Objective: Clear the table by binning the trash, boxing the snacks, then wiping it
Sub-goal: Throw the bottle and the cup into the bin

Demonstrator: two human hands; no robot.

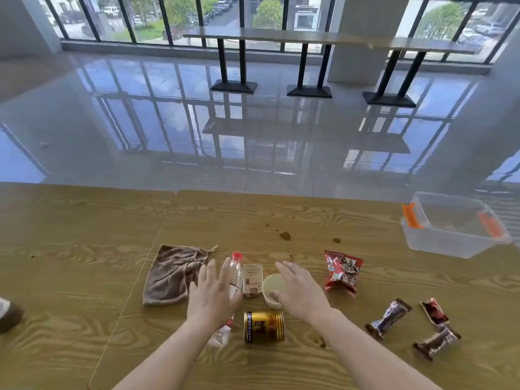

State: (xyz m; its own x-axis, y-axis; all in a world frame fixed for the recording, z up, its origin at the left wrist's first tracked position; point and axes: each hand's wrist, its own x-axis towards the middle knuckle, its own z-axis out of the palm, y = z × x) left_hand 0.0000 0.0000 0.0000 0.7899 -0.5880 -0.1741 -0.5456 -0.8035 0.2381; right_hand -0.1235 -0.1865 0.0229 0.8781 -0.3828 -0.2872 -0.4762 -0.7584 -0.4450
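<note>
My left hand (212, 295) hovers open over a clear plastic bottle (235, 270) with a red cap that lies on the wooden table (281, 215). My right hand (299, 291) is spread open over a white paper cup (273, 287); its thumb touches the cup's near rim. Between bottle and cup stands a small beige carton (252, 278). A gold can (264, 326) lies on its side in front of them. A brown cloth (171, 273) lies at the left. A red snack bag (341, 271) and three dark snack bars (388, 319) (434, 311) (436, 342) lie at the right.
A clear plastic box (453, 240) with orange latches stands open at the table's far right edge. Brown spill spots (284, 235) mark the table beyond the cup. A crumpled clear wrapper (221, 334) lies under my left wrist. A dark object (9, 316) sits at the left edge.
</note>
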